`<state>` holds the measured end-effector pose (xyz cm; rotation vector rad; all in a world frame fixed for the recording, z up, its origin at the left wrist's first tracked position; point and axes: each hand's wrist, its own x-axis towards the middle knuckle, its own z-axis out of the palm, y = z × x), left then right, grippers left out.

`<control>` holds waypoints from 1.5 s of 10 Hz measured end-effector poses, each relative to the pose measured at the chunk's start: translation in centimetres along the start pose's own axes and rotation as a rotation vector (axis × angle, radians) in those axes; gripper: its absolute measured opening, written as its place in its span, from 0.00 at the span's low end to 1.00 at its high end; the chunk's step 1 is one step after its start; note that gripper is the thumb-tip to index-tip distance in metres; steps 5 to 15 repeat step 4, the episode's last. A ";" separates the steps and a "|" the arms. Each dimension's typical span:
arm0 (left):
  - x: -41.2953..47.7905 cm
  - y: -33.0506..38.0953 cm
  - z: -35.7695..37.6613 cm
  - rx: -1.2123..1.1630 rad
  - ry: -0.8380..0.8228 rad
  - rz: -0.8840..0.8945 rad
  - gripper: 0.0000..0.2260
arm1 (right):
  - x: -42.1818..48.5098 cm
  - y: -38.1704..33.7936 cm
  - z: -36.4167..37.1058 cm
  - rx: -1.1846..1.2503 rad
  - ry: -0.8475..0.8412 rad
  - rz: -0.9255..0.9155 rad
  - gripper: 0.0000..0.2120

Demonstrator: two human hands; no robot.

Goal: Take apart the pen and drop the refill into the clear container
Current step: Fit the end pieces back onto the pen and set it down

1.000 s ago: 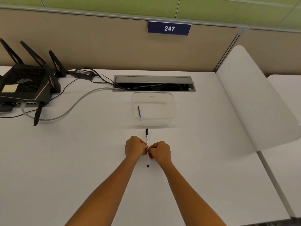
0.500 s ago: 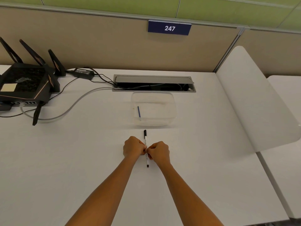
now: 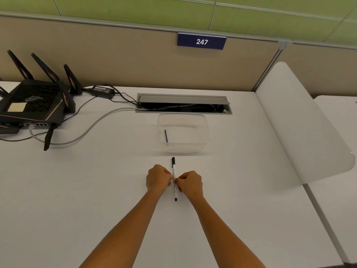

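1. Broadly, the white desk (image 3: 77,190) carried everything; a black router (image 3: 32,105) with its cables stood at the far left, well apart from the work, and a cable hatch (image 3: 183,103) lay just behind the container.
2. Next in size, the clear container (image 3: 182,132) sat open-topped near the middle of the desk, with a thin blue refill (image 3: 166,135) already lying by its left wall.
3. Both forearms reached forward. The left hand (image 3: 157,177) and the right hand (image 3: 190,183) were curled into loose fists, their fingertips pinching the pen from either side and nearly touching each other.
4. The pen (image 3: 174,178), white-barrelled with a black cap (image 3: 173,162), lay lengthwise between the hands, its cap end pointing at the container and close to its near wall. It appeared fully assembled; whether it rested on the desk or was raised slightly could not be told.
5. Judged step: separating the barrel. It would go best with the hands shifted apart along the pen, one gripping each half, then twisted or pulled straight along the axis, so the refill did not bend or spring away.
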<state>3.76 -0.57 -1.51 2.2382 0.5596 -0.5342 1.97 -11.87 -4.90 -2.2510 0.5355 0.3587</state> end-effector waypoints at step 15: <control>-1.7 2.9 -2.6 0.326 0.356 0.431 0.19 | -0.1 -4.8 -3.4 0.004 0.197 -0.303 0.13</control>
